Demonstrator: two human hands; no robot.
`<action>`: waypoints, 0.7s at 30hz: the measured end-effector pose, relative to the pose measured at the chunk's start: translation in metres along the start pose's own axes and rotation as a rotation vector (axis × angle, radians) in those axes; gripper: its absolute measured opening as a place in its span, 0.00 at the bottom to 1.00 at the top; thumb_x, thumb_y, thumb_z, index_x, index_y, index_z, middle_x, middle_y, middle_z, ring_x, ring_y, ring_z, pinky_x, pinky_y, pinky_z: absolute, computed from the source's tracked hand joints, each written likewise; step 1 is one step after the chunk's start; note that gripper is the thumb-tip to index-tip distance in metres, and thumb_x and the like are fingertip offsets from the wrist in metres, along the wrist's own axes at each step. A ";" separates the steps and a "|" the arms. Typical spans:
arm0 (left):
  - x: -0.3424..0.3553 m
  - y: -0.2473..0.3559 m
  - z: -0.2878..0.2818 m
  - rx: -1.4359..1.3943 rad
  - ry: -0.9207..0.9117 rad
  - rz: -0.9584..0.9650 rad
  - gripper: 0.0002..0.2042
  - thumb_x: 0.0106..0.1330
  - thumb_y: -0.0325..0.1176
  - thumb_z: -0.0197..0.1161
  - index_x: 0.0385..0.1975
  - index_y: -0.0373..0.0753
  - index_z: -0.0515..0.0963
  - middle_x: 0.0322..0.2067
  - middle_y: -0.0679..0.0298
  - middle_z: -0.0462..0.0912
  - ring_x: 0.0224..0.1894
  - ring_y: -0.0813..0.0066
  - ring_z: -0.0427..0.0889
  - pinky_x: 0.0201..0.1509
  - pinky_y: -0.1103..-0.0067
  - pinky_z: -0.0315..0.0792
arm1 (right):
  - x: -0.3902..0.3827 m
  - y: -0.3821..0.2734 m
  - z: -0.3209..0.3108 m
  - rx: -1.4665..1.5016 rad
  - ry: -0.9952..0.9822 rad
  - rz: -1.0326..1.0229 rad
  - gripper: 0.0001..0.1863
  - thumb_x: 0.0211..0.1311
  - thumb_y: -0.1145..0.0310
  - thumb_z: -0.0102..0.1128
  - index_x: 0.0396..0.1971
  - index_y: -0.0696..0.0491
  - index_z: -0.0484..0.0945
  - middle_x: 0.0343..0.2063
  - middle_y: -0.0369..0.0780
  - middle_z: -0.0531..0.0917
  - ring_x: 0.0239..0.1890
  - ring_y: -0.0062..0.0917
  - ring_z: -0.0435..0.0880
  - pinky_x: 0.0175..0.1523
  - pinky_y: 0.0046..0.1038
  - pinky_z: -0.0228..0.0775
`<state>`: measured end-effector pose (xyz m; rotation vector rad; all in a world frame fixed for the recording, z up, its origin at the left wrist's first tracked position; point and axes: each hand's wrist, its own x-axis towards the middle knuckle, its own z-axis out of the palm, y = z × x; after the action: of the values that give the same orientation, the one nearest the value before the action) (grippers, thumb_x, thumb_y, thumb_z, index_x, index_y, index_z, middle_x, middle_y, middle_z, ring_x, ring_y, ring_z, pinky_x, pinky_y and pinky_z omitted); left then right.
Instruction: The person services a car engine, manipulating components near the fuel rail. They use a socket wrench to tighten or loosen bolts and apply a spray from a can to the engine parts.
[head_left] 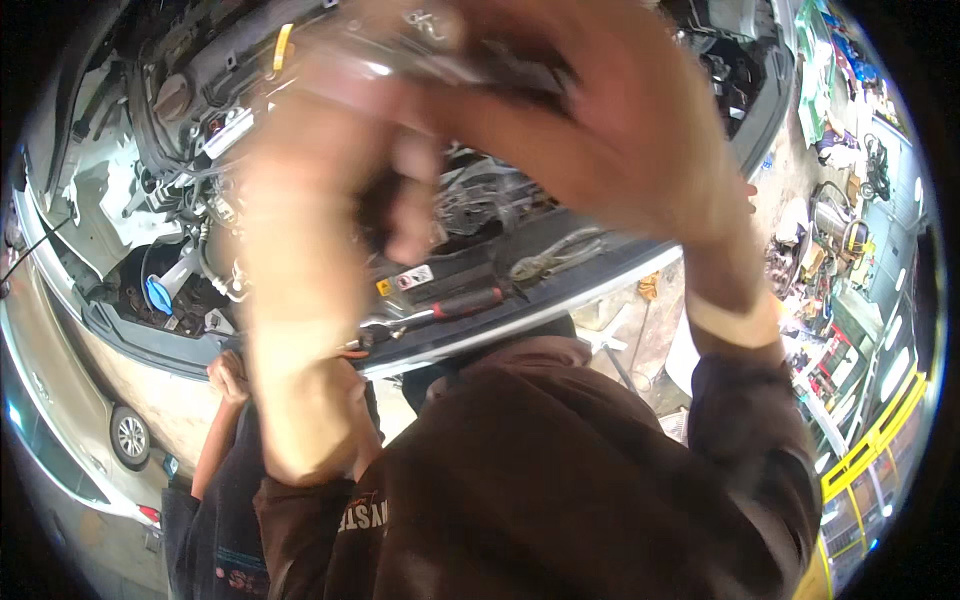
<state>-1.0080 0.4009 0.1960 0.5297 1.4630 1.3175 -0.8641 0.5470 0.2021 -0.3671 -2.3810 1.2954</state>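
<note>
My left hand [350,115] and my right hand [610,110] are both raised close together over an open engine bay [480,200]. Motion smears the fingers of both. A shiny glint shows between them near the top, but I cannot make out what it belongs to. Below my hands, a ratchet-like tool with a red and black handle [468,303] lies on the front panel of the bay. To its right rests a pale, looped bundle [560,254], too blurred to name. A yellow loop handle [283,46] stands up left of my left hand.
A blue cap [157,291] and a dark round cap [172,97] sit at the bay's left. Another person's hand [228,377] is at the front edge, left of my forearm. A beige car [75,380] stands at left. Tools and clutter [830,250] line the right.
</note>
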 end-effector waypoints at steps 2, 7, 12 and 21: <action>-0.023 -0.033 0.063 0.047 -0.268 -0.205 0.07 0.73 0.26 0.55 0.46 0.33 0.74 0.21 0.65 0.75 0.19 0.80 0.74 0.22 0.78 0.67 | -0.105 0.003 -0.018 0.226 0.038 0.445 0.20 0.70 0.66 0.70 0.58 0.54 0.80 0.43 0.42 0.90 0.42 0.24 0.91 0.47 0.28 0.83; -0.072 -0.148 0.158 -0.041 -0.669 -0.504 0.20 0.81 0.35 0.55 0.68 0.34 0.70 0.34 0.62 0.79 0.26 0.78 0.82 0.23 0.76 0.77 | -0.294 -0.007 -0.008 0.514 0.357 1.097 0.18 0.69 0.71 0.72 0.55 0.61 0.82 0.40 0.36 0.88 0.43 0.15 0.83 0.50 0.21 0.74; -0.112 -0.200 0.200 0.618 -0.731 -0.176 0.25 0.80 0.40 0.53 0.72 0.34 0.66 0.49 0.40 0.84 0.52 0.42 0.86 0.56 0.59 0.80 | -0.367 0.027 -0.028 0.164 0.633 1.165 0.14 0.69 0.65 0.73 0.48 0.56 0.87 0.33 0.33 0.86 0.34 0.17 0.79 0.41 0.26 0.72; -0.069 -0.250 0.267 1.292 -0.449 0.310 0.23 0.66 0.28 0.57 0.61 0.25 0.73 0.51 0.42 0.79 0.53 0.49 0.81 0.60 0.62 0.77 | -0.375 0.108 -0.064 -0.553 -0.038 0.396 0.19 0.56 0.77 0.68 0.50 0.51 0.85 0.48 0.38 0.86 0.54 0.41 0.79 0.60 0.42 0.70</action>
<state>-0.6713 0.3858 0.0389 1.7938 1.7226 0.2270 -0.4982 0.4981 0.0588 -1.0230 -2.7665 0.7555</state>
